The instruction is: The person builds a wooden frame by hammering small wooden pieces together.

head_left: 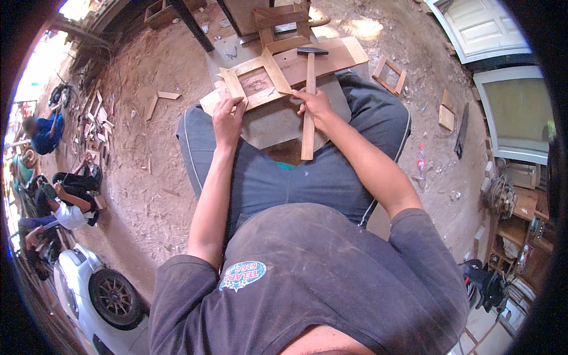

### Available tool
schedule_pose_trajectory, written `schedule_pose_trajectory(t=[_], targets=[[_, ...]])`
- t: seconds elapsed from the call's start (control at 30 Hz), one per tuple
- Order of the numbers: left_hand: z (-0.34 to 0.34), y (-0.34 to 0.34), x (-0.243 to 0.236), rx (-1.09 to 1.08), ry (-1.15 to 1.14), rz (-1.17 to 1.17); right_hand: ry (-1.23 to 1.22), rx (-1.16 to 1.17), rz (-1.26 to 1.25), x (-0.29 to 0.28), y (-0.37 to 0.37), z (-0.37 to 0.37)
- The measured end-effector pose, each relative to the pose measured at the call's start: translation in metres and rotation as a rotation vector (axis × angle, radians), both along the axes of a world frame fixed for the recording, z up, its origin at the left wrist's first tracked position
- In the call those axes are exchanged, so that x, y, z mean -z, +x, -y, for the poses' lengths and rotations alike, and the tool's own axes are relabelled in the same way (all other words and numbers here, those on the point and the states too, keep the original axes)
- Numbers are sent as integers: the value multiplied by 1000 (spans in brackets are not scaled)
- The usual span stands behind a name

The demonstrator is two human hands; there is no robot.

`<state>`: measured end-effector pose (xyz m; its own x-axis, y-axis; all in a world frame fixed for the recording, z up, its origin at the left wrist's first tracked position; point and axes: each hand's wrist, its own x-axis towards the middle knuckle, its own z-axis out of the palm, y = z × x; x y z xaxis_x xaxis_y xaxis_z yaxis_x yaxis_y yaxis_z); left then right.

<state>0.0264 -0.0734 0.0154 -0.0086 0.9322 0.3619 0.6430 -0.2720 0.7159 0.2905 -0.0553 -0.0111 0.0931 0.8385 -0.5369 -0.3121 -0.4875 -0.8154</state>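
A small pale wooden frame (267,70) lies on a long board (346,53) over a grey support between my knees. My left hand (228,118) pinches the frame's lower-left end. My right hand (315,109) is closed around the long wooden handle of a hammer (307,139), with fingertips by the frame's lower-right corner. The hammer's dark head points away from me, over the board. Darker wooden frame pieces (282,41) stand behind the board.
Wood scraps (97,118) and loose frames (390,75) lie on the dirt ground. A plastic bottle (421,163) is at my right. Two or more people (44,133) sit at the left, near a white car (74,284). Doors (509,115) and shelving (520,219) line the right.
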Motion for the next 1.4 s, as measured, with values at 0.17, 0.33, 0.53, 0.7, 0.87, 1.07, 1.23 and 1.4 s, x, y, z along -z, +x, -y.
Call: schedule_pose_trajectory(t=[0.17,0.33,0.53,0.7,0.87,1.07,1.23,1.4], targets=[[1,1,4,-53,-81,104,-17,48,-14,-8,-3,1],[-1,-2,7,-52,-51,28,-16,179,-57,-24,1,0],[-1,-3,10,-51,-60,51,362,-8,191,-77,13,-3],[-3,-7,15,-78,-52,61,640,-337,651,-119,23,-9],[-1,-10,17,-59,-50,81,800,-789,1108,-110,20,-12],[1,-8,12,-47,-46,51,806,-943,1197,-96,1,-3],[3,-9,7,-44,-65,24,845,-947,1314,-84,-7,-8],[3,-11,12,-49,-4,56,874,-945,1253,-86,-13,-8]])
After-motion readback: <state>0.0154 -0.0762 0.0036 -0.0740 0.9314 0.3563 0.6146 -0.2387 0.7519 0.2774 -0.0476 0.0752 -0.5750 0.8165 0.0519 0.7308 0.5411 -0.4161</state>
